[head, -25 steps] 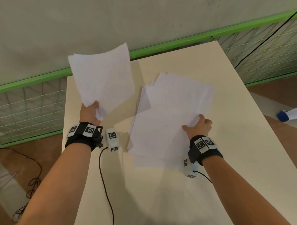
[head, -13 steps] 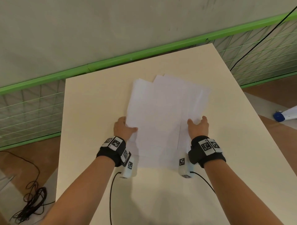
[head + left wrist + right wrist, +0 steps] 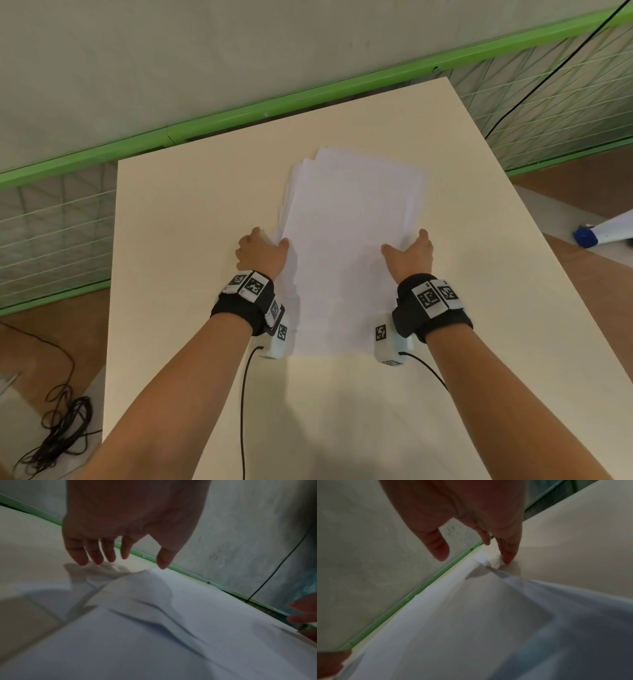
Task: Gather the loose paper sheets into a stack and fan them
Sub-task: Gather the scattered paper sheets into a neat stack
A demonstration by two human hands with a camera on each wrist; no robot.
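Head: white paper stack (image 3: 346,246), edges uneven, is being squared on beige table (image 3: 171,240) between left hand (image 3: 262,253) and right hand (image 3: 409,251) | Left wrist: fingers (image 3: 96,553) are being held straight, released, grasping nothing | Right wrist: fingers (image 3: 508,551) extended at sheets' edge.

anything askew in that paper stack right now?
Yes. The paper stack isn't squared: along its far-left corner several sheet edges stick out in steps. The left wrist view shows the top sheet buckled into ridges. Left hand and right hand flank its sides, fingers straight.
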